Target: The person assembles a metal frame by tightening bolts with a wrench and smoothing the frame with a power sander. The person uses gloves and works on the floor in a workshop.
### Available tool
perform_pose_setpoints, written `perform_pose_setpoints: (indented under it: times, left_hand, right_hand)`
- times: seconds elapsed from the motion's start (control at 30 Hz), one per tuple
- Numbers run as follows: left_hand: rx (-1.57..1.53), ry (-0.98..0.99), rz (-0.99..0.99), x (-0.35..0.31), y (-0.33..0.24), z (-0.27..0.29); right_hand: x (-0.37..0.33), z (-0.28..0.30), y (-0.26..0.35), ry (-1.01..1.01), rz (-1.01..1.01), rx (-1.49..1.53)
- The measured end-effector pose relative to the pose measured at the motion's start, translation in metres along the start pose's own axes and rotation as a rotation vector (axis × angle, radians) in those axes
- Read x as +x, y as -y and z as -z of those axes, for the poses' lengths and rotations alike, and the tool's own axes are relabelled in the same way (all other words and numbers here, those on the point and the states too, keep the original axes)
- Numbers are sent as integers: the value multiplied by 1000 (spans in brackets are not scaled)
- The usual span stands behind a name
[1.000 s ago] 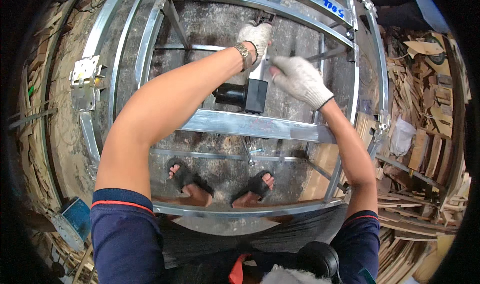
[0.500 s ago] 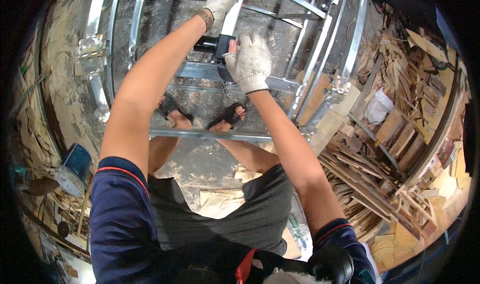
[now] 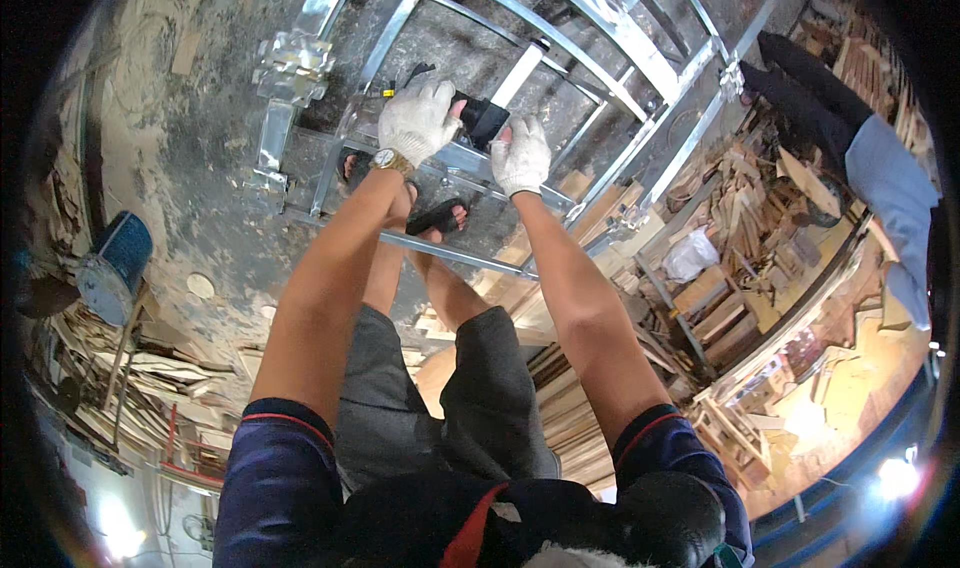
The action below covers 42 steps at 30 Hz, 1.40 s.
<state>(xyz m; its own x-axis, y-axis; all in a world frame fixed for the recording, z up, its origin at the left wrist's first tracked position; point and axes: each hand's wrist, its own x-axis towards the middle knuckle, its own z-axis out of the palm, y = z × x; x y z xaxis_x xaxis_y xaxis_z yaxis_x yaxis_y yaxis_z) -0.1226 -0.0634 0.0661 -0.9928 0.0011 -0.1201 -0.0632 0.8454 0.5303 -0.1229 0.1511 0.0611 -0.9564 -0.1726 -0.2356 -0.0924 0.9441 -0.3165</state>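
Note:
A linear actuator with a silver tube and a black motor housing lies slanted across a shiny metal frame. My left hand, in a white knit glove with bare fingertips, is closed around the left end of the black housing. A black cable with a yellow tag shows just beyond it. My right hand, gloved alike, grips the housing's right side, its thumb against the black block. The tube's far end reaches a dark fitting away from both hands. My palms hide the undersides.
Metal bars surround my feet, with a near crossbar in front of my shins. Wood offcuts and a white plastic bag lie to the right. A blue bucket stands left. Another person's legs show at far right.
My left hand has come back from the tube's far end to the motor housing. My right hand stays by the housing. The view has turned, so the frame appears tilted.

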Motion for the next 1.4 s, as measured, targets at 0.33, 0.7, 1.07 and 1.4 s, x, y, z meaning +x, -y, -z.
perform_pose_setpoints:
  times: [0.33,0.7,1.07,1.4]
  left_hand:
    - [-99,3,52,-1,5,-13]
    - [-237,88,110,-4,5,-3]
    - [-307,29,158,-6,5,1]
    - [-159,-29,240,8,-7,14]
  right_hand:
    - [2,5,9,120,-62,-293]
    - [-11,-11,30,5,-423,-153]
    - [-13,-27,4,83,-433,-121]
    - [1,-12,18,473,-507,-6]
